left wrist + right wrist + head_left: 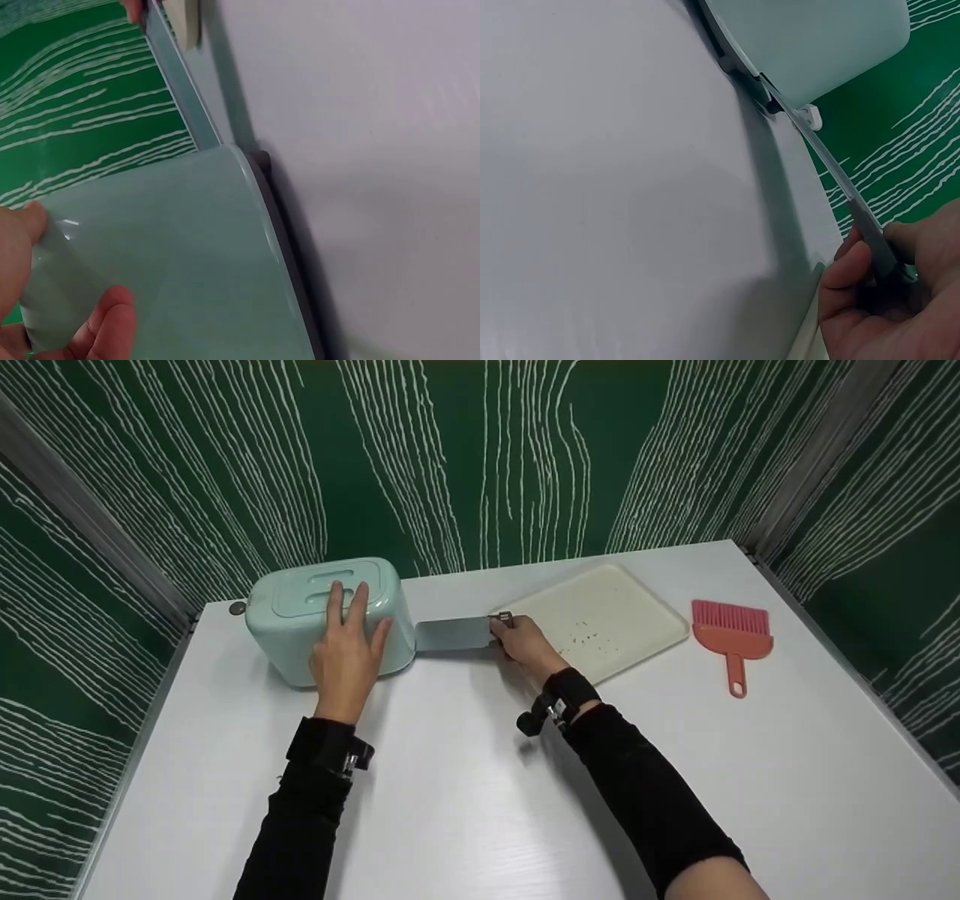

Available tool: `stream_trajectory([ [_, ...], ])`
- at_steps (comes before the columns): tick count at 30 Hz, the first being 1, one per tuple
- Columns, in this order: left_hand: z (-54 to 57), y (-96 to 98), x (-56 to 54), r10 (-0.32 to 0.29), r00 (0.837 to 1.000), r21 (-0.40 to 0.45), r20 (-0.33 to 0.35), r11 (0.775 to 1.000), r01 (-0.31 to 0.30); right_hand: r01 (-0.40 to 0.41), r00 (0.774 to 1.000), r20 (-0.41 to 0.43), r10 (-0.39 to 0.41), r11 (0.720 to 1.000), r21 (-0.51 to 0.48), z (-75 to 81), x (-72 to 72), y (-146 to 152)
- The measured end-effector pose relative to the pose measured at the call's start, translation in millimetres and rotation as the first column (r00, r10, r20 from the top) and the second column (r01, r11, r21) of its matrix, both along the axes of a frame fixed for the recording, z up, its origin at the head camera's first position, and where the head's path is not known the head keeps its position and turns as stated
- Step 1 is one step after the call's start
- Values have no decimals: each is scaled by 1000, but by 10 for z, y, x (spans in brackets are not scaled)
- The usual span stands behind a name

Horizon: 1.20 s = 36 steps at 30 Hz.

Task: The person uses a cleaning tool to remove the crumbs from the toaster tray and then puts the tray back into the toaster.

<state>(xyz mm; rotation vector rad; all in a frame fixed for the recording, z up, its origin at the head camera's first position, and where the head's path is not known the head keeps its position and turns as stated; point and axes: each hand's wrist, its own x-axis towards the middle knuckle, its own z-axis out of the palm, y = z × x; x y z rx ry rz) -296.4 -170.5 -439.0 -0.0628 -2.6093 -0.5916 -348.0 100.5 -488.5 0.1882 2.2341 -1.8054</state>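
A mint-green toaster (289, 641) with two slots on top stands at the back left of the table. My left hand (346, 656) rests on it, two straight fingers over the top by a slot and the thumb spread against the side. From the toaster's right end sticks out a flat grey crumb tray (454, 634), its far end inside the toaster's base. My right hand (529, 645) pinches the dark outer end of this crumb tray between thumb and fingers, as the right wrist view shows. In the left wrist view the crumb tray (180, 82) meets the toaster's lower corner.
A cream serving tray (626, 596) with scattered dark crumbs (585, 639) lies behind and right of my right hand. Farther right lies a small brush (733, 641) with pink bristles and an orange handle. A dark round knob (238, 607) shows at the toaster's left end. Green walls enclose the table.
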Motion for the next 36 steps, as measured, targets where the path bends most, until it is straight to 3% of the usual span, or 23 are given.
stream_trajectory([
  [8,-45,15,-14,4,999,0,-47,1000,-4,-55,998,35,56,998,-41,66,-99,-13],
  [15,-48,47,-12,5,999,-8,-50,1000,-6,-152,988,14,152,984,87,130,-197,0],
  [19,-54,30,-13,3,998,-15,-61,1000,-4,-143,990,15,142,986,89,128,-238,-38],
  [24,-57,-1,-7,22,997,-23,-75,999,-24,-88,995,-27,93,982,167,87,-272,-174],
  [27,-57,-5,-4,21,996,-23,-81,999,-23,-42,995,-79,65,964,264,66,-277,-270],
  [31,-78,1,-10,18,996,-21,-83,1000,-20,11,988,-146,53,914,405,56,-279,-360],
  [36,-98,31,-25,24,996,-18,-84,999,-26,-24,989,-117,93,870,492,59,-300,-425],
])
